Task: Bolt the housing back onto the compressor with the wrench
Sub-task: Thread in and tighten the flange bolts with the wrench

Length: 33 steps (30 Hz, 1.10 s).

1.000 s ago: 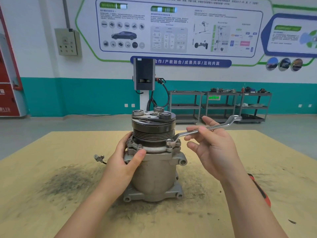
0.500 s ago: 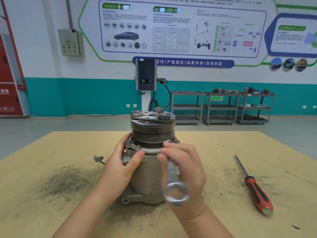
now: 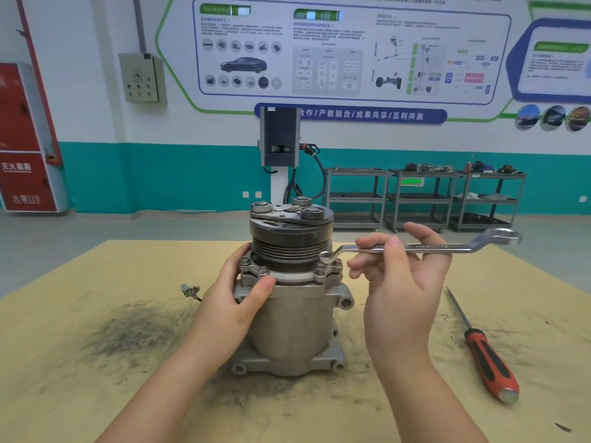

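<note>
Head: L hand (image 3: 238, 302) fingers wrap compressor (image 3: 294, 318); R hand (image 3: 403, 282) fingers pinch wrench (image 3: 415, 248) on bolt.

On your bench (image 3: 96, 394) a red-handled screwdriver (image 3: 483, 350) lies to your right, a small connector (image 3: 189, 290) to your left beside a dark sooty smear (image 3: 134, 334). Behind you'll see shelving carts (image 3: 422, 199) and a charging post (image 3: 279, 145).

The room was bright and evenly lit. Shadows under the compressor (image 3: 292, 318) were soft. Edges bent outward, and the right hand (image 3: 399, 282) looked slightly blurry.
</note>
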### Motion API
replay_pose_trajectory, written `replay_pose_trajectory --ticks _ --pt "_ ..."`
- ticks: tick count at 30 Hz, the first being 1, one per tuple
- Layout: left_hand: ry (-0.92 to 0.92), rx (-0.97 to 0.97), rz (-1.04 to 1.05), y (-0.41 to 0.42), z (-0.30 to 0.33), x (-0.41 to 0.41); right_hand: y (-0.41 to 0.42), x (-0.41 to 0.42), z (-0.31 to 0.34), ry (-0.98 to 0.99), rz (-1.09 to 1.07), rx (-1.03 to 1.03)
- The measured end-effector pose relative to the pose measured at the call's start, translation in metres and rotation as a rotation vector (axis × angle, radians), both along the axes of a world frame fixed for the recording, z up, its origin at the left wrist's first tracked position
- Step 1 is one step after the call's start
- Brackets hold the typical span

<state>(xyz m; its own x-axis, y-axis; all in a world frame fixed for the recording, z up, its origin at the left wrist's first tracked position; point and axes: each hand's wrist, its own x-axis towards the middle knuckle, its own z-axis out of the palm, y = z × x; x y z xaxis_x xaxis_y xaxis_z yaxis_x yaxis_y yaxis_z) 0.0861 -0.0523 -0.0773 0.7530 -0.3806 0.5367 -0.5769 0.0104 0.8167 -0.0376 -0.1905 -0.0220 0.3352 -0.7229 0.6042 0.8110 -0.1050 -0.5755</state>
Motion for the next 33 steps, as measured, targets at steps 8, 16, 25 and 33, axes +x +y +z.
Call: replay_pose_trajectory --ticks 8,16,25,33 --pt "0.021 -0.004 -0.002 -0.001 0.004 -0.004 -0.027 0.007 0.002 0.067 0.348 0.199" --pt "0.012 -0.009 -0.016 0.0 0.003 -0.001 0.009 0.017 -0.031 -0.126 -0.426 -0.665" --pt "-0.017 -0.017 -0.022 -0.002 0.002 0.002 0.024 0.015 -0.03 -0.048 -0.495 -0.881" --pt "0.008 -0.005 -0.013 0.001 0.002 -0.002 0.001 0.003 -0.004 -0.042 0.041 0.016"
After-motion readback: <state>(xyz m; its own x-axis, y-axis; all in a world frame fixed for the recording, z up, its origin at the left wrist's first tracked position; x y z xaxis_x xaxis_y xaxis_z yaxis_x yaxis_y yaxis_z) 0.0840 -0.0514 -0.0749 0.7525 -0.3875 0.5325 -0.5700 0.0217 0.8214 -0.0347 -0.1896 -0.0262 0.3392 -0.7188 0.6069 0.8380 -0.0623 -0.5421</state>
